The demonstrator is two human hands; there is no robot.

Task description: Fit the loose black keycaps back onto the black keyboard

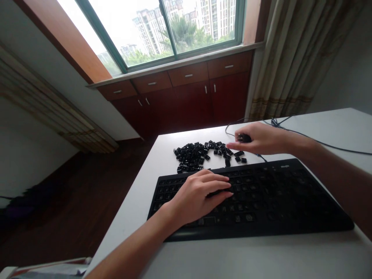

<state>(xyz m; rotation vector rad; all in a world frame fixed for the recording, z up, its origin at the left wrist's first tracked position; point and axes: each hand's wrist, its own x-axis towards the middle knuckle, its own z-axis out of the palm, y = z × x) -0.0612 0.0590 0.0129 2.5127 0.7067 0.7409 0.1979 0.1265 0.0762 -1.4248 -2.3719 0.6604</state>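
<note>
A black keyboard (pixel 276 197) lies on the white table (pixel 232 255), with its keycaps removed. My left hand (pixel 200 195) rests flat on the keyboard's left half, fingers stretched out and close together. Behind the keyboard lies a pile of several loose black keycaps (pixel 197 153). My right hand (pixel 258 138) hovers at the pile's right end, fingers curled round a small dark object, seemingly keycaps, with the index finger pointing toward the pile.
A dark cable (pixel 319 139) runs across the table from behind my right hand to the right edge. Beyond the table are red-brown cabinets (pixel 186 97) under a window, curtains (pixel 290 58) on the right, and dark wooden floor on the left.
</note>
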